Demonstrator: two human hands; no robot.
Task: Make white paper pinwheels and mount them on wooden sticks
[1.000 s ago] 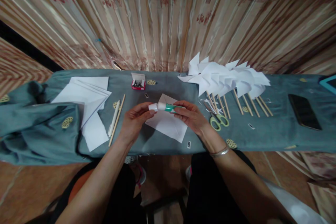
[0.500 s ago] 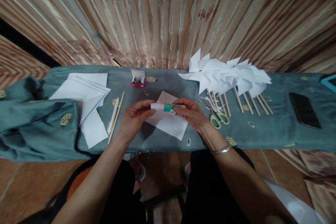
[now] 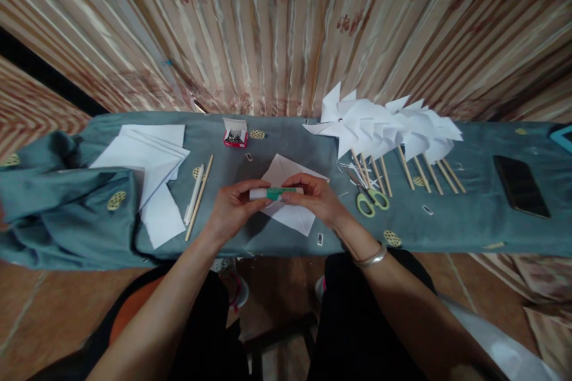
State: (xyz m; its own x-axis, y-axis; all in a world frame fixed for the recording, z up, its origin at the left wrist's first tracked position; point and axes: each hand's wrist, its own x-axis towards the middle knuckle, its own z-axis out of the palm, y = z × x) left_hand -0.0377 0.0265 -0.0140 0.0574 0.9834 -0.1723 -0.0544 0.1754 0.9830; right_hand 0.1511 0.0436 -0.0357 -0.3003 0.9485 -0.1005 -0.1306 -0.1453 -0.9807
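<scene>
Together both hands, left (image 3: 233, 207) and right (image 3: 316, 196), grip a glue stick (image 3: 276, 193) above the folded paper (image 3: 292, 214)

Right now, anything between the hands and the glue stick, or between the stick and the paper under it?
Nothing visible. Left hand and right hand both grip the glue stick directly, held level just above the folded white paper; no object shows between them.

Green-white glue stick (image 3: 276, 193), teal cloth (image 3: 447, 220)
</scene>
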